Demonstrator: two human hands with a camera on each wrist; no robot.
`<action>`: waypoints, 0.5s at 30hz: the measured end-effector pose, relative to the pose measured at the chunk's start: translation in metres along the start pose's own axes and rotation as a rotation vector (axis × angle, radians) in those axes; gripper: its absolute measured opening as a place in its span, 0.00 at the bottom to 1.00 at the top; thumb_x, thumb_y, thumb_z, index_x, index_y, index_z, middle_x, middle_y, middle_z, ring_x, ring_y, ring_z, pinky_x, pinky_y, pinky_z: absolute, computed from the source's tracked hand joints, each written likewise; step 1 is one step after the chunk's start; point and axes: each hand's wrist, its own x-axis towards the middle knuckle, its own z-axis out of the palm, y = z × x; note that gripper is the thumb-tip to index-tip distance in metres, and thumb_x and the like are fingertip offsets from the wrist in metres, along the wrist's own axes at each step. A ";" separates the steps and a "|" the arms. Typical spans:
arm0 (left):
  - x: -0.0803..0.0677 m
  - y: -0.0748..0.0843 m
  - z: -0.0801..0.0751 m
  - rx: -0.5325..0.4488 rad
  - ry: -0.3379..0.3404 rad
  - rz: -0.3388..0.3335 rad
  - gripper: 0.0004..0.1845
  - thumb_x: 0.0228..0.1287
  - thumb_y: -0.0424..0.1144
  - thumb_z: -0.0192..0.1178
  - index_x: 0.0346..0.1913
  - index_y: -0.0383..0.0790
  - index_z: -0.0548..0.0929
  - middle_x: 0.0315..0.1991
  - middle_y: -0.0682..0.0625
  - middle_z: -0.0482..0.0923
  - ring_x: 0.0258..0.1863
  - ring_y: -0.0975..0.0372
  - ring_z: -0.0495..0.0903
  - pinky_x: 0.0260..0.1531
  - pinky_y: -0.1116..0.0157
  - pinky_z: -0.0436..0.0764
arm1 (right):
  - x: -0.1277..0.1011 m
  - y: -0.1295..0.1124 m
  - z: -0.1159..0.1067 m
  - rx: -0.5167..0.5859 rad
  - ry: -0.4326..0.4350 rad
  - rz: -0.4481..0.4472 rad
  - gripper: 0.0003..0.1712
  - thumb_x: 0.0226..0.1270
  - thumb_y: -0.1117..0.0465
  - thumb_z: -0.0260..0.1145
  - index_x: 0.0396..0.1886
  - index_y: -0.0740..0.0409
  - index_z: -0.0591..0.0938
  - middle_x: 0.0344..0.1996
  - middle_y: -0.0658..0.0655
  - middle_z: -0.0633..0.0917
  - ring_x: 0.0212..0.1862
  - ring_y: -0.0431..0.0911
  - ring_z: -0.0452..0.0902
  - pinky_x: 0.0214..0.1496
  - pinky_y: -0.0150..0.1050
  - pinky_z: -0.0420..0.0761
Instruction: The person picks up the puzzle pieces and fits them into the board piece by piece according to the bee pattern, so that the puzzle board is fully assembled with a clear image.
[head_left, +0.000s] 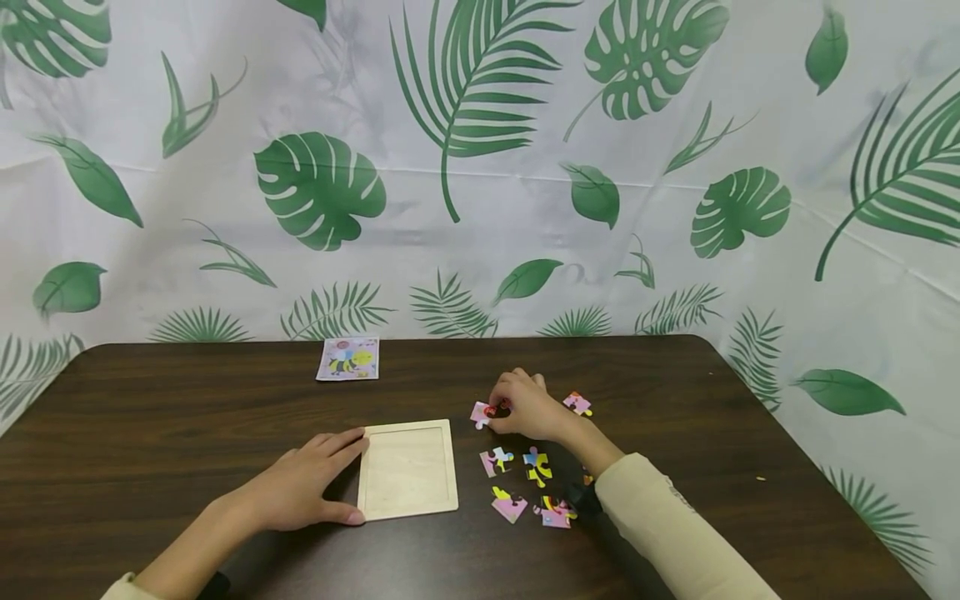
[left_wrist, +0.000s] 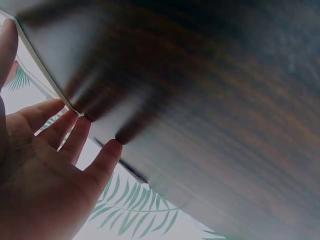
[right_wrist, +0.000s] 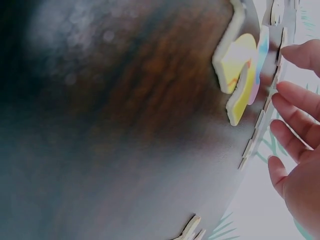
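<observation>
A square wooden puzzle tray (head_left: 408,471) lies flat on the dark table. My left hand (head_left: 315,483) rests at its left side, fingers extended, with the fingertips at the upper left corner and the thumb at the lower left. In the left wrist view, that hand's fingers (left_wrist: 75,140) stretch to the tray's edge. To the right of the tray, my right hand (head_left: 528,406) has thumb and index finger at the edges of a pink puzzle piece (head_left: 481,414), partly hidden beneath them. The right wrist view shows those fingers (right_wrist: 300,97) slightly bent.
More puzzle pieces lie nearby: a pink-and-blue one (head_left: 495,461), a yellow-and-black one (head_left: 537,468), a pink one (head_left: 510,506), another (head_left: 557,512), and one (head_left: 577,404) beyond the right wrist. A bee picture card (head_left: 348,359) lies at the table's back edge, before a leaf-print curtain (head_left: 480,250).
</observation>
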 end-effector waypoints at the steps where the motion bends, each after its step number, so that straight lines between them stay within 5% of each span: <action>1: 0.000 0.000 0.000 0.001 0.002 0.003 0.49 0.48 0.64 0.60 0.65 0.32 0.63 0.66 0.40 0.58 0.60 0.44 0.60 0.45 0.39 0.65 | 0.000 0.000 0.000 0.004 -0.001 0.000 0.10 0.51 0.57 0.70 0.30 0.57 0.81 0.31 0.49 0.75 0.36 0.43 0.63 0.38 0.44 0.56; 15: 0.000 -0.001 0.000 -0.004 0.005 0.005 0.49 0.48 0.65 0.60 0.65 0.32 0.63 0.66 0.39 0.58 0.60 0.44 0.60 0.45 0.38 0.64 | 0.005 -0.008 -0.001 0.100 0.015 -0.054 0.10 0.49 0.60 0.69 0.31 0.57 0.79 0.29 0.47 0.76 0.36 0.43 0.67 0.41 0.44 0.58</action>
